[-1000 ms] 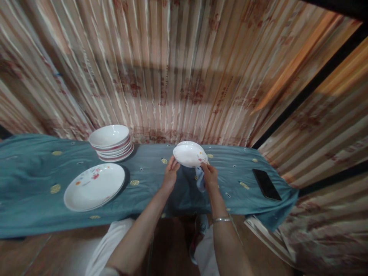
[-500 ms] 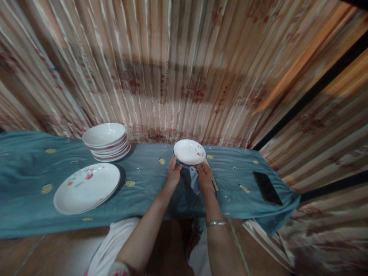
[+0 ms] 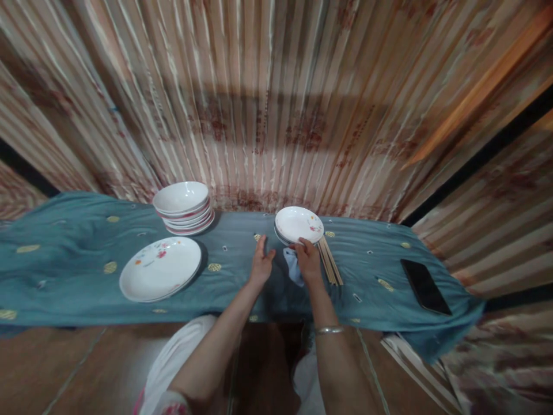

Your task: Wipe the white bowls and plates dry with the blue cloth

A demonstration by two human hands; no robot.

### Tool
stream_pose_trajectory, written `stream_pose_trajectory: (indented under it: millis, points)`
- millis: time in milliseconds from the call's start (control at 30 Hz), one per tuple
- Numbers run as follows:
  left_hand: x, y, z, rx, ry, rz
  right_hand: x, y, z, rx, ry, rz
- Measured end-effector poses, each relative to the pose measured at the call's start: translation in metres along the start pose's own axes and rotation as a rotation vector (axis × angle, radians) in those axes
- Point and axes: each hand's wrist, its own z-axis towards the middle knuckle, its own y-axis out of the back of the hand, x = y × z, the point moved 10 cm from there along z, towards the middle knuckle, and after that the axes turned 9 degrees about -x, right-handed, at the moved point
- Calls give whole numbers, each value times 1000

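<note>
In the head view, two bare hands reach in from the near edge. The left hand [image 3: 261, 266] is open, its fingers extended and its thumb held away from them, and it is over the tablecloth [image 3: 233, 294], just to the left of and nearer than the small plate [image 3: 298, 223], with a gap between. The right hand [image 3: 309, 262] is closed, pinching one pale blue cloth [image 3: 293, 267] that hangs down on its left side; its fingertips are at the near rim of the small plate, though whether they press on it I cannot tell. One bracelet [image 3: 329, 330] circles the right wrist.

The small plate, white with a flower pattern, sits at the far middle of the table, and at least one more rim shows beneath it. Just to its right lie a few chopsticks [image 3: 330, 262], side by side and pointing toward the near edge; they are too close together to count surely. Farther right lies one black phone-like slab [image 3: 425, 286]. On the left is one large flowered plate [image 3: 159, 271], possibly with another under it. Beyond it, at the far left, stands one stack of dishes [image 3: 185, 222], topped by one white bowl [image 3: 181, 197]; the layers below blur together, so I cannot count them
</note>
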Motion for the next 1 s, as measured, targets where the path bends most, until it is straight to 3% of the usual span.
stream_pose_trajectory:
  millis: [133, 300, 467, 567, 667, 800, 933, 1000]
  points:
    - [-23, 41, -1, -60, -57, 103, 20, -55, -36, 187, 79, -58]
    - [-57, 104, 1, -118, -131, 193, 42, -128, -104, 484, 217, -113]
    - [-99, 190, 14, -262, -285, 316, 44, -167, -157, 684, 191, -135]
    - [-113, 247, 24, -381, -294, 442, 42, -182, -177, 793, 190, -165]
    - [-118, 297, 33, -491, -264, 571, 42, -191, -183, 814, 209, -143]
    - [-110, 341, 42, -548, -155, 669, 43, -202, -189, 845, 262, -103]
    - [-84, 366, 43, -523, 48, 728, 41, -214, -197, 879, 297, -117]
    - [-73, 371, 41, -509, 77, 730, 40, -218, -200, 884, 305, -103]
